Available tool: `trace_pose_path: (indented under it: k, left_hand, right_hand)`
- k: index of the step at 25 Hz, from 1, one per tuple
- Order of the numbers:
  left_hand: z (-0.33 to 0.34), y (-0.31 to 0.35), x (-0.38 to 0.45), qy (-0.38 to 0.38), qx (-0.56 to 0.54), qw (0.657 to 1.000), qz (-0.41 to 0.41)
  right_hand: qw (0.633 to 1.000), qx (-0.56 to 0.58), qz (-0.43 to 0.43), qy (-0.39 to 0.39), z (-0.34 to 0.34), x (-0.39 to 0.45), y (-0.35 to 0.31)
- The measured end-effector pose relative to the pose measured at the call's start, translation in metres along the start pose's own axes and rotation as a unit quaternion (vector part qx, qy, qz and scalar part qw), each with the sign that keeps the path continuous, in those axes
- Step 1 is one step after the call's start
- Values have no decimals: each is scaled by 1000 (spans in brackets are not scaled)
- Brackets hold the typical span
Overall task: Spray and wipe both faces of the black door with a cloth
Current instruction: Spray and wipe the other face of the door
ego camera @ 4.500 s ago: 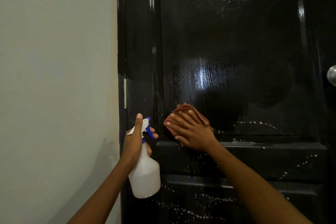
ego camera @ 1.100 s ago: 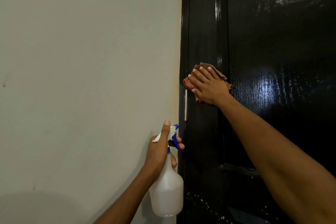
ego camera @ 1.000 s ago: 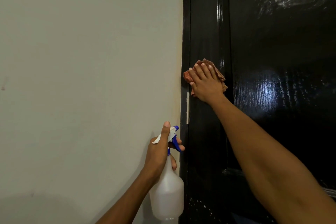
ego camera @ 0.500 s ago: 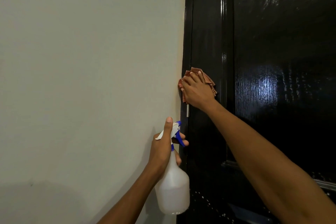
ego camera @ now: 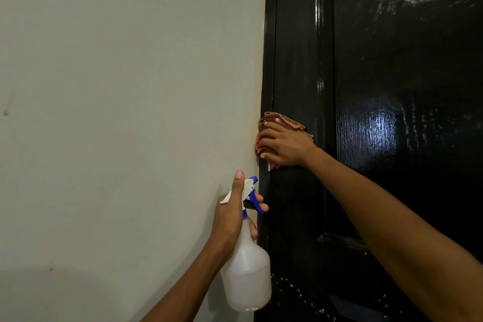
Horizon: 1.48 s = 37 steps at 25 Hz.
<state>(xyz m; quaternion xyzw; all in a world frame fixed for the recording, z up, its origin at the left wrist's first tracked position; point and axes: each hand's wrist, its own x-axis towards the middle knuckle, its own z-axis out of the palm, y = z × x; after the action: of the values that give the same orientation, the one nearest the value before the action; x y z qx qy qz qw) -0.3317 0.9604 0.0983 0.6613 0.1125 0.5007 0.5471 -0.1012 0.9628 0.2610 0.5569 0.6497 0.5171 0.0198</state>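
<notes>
Cloth: I see my right hand (ego camera: 286, 148) pressing the cloth (ego camera: 283, 120) flat on the door (ego camera: 295, 60) edge.
Bottle: my left hand (ego camera: 230, 214) grips the spray bottle (ego camera: 248, 274), contents unclear.

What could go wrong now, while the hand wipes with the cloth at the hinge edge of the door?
1. The right hand presses the cloth at the seam between the black door and the wall; the damp cloth may smear the pale paint.
2. White droplets sit low on the door, below the wiped area, and may dry into marks.
3. The left hand has a finger on the trigger of the spray bottle; an accidental squeeze is possible.
</notes>
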Motion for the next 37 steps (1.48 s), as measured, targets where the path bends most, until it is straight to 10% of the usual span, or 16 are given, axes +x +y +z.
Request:
trace_pose_path:
  k: [7, 15, 31, 37]
  left_hand:
    - [2, -3, -4, 4, -20, 1000, -3]
    - [-3, -10, -4, 6, -7, 1000, 9]
    - [4, -32, -30, 59, 16, 997, -47]
    - [-13, -39, -50, 46, -5, 998, -42]
  right_hand:
    - [980, -14, -172, -101, 24, -37, -31]
    - [995, -57, 81, -3, -12, 12, 13]
    - [978, 25, -120, -167, 65, -121, -115]
    - [991, -35, 112, -64, 34, -109, -66]
